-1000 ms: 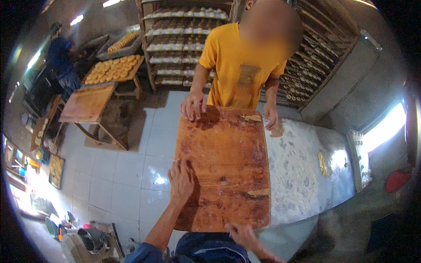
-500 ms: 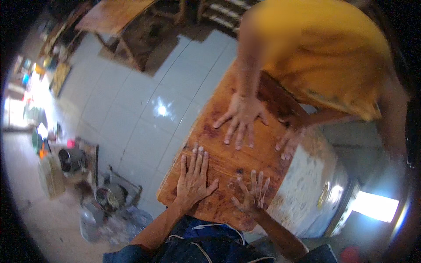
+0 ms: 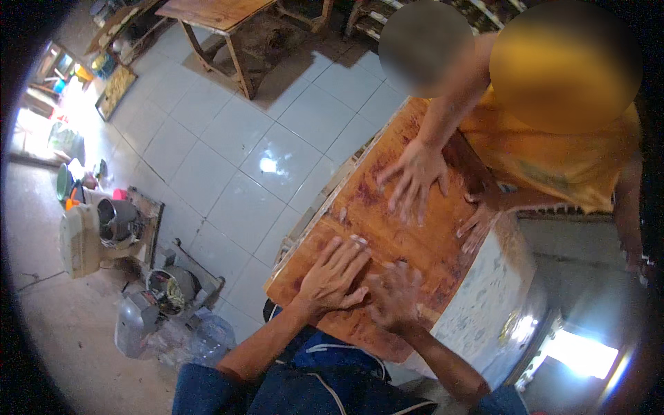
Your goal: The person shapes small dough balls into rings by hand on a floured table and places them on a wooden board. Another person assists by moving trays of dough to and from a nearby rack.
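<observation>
A reddish-brown wooden slab (image 3: pixel 377 228) with dark stains and a rough left edge lies before me. On its near half my left hand (image 3: pixel 332 278) rests palm down, fingers stretched. Just to its right, my right hand (image 3: pixel 395 297) is also palm down on the wood, its fingers extended but smeared by motion. Both hands hold nothing and are close together. Across the slab, a co-worker in a yellow shirt (image 3: pixel 553 159) presses a spread hand (image 3: pixel 419 171) on the far half. The co-worker's other hand (image 3: pixel 481 225) lies at the right edge.
A whitish, patchy surface (image 3: pixel 470 325) adjoins the slab's right side. Another wooden table (image 3: pixel 214 15) stands at the far left on the tiled floor (image 3: pixel 235 145). Machine parts (image 3: pixel 173 290), a cream jerrycan (image 3: pixel 79 238) and clear plastic bags (image 3: pixel 207 335) sit at left.
My left hand has shifted right across the slab, closer to my right hand, which is now more blurred. The view has shifted, and the co-worker's upper body is placed farther right.
</observation>
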The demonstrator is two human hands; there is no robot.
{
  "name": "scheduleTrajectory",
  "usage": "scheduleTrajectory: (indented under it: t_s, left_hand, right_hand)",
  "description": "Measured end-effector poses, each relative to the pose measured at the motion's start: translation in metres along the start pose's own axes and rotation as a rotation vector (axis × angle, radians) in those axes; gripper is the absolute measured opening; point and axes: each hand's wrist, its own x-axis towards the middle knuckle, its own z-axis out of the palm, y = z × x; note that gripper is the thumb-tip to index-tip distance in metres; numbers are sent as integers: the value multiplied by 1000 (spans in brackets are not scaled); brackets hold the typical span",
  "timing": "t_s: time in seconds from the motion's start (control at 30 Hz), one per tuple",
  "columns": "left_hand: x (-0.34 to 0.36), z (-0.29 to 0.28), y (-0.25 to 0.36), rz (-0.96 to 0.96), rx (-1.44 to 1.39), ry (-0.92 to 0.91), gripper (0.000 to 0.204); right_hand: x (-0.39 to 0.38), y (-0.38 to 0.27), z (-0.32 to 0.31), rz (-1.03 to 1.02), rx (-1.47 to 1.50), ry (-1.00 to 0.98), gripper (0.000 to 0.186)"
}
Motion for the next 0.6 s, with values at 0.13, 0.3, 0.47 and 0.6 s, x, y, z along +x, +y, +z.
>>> scheduleTrajectory:
  t_s: [0.13, 0.3, 0.47, 0.6]
  left_hand:
    - [0, 3, 1, 376, 10, -126, 69]
    - [2, 17, -2, 332, 52, -135, 76]
    - [12, 7, 2, 320, 61, -221, 72]
    - [79, 22, 32, 382, 31, -42, 68]
  right_hand:
    - [3, -33, -8, -139, 53, -71, 70]
    - [-16, -29, 25, 11, 93, 113, 69]
    - [-22, -16, 26, 83, 129, 200, 69]
    - [15, 40, -21, 101, 93, 254, 69]
